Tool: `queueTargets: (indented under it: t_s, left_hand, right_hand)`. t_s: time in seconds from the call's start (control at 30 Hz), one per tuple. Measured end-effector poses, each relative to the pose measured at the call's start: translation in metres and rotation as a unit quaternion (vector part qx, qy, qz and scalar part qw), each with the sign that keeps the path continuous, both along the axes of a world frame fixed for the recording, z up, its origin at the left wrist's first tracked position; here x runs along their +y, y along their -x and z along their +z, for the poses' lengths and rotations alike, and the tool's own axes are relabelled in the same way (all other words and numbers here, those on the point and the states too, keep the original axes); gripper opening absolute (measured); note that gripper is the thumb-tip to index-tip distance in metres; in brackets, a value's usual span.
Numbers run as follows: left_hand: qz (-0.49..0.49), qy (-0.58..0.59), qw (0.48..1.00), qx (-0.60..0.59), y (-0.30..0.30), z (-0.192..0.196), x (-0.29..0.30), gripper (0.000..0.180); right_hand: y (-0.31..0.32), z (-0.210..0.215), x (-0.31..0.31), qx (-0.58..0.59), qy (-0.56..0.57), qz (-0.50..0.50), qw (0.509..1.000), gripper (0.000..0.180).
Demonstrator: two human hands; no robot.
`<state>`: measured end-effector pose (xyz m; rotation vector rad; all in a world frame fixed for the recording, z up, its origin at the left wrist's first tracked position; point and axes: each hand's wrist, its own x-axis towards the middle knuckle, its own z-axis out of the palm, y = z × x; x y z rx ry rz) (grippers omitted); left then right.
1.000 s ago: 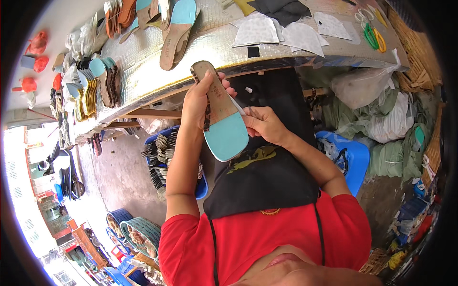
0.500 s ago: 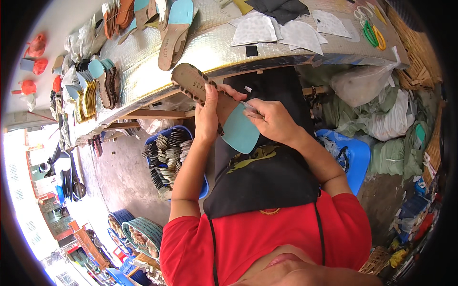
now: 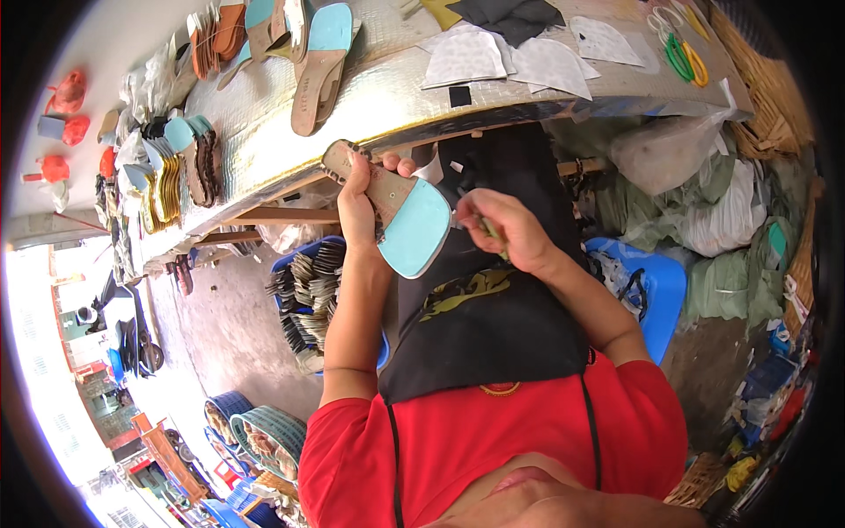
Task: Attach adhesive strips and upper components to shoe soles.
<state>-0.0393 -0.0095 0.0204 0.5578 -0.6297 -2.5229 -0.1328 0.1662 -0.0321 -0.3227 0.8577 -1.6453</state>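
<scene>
My left hand (image 3: 359, 204) grips a flat sandal (image 3: 400, 216) by its brown strap end. The sandal has a light blue insole and a brown toe part, and it tilts down toward my lap. My right hand (image 3: 503, 231) is closed on a small thin tool (image 3: 494, 236), just right of the sandal's blue heel and apart from it. Both hands hover below the front edge of the silver worktable (image 3: 290, 141), above my black apron (image 3: 488, 317).
More blue and brown sandals (image 3: 321, 62) lie on the table, with stacked soles (image 3: 172, 172) at left, grey cut pieces (image 3: 493, 57) and green and yellow scissors (image 3: 682, 53) at right. A blue basket of soles (image 3: 308, 290) sits under the table. Filled sacks (image 3: 722, 220) stand at right.
My left hand has turned the sandal and lowered it, blue heel now pointing right and down. My right hand has drawn back from the insole to the right.
</scene>
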Motion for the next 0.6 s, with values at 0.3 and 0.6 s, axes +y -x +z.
queueTargets:
  t_s: [0.3, 0.6]
  left_hand:
    - [-0.041, -0.047, 0.998, 0.022, -0.001, 0.008, 0.016, 0.043]
    - [-0.056, 0.015, 0.998, -0.012, -0.006, 0.002, 0.012, 0.045]
  right_hand:
    - [-0.019, 0.021, -0.036, -0.042, 0.057, -0.084, 0.994, 0.033]
    - [-0.002, 0.004, -0.033, 0.083, 0.057, -0.033, 0.994, 0.031]
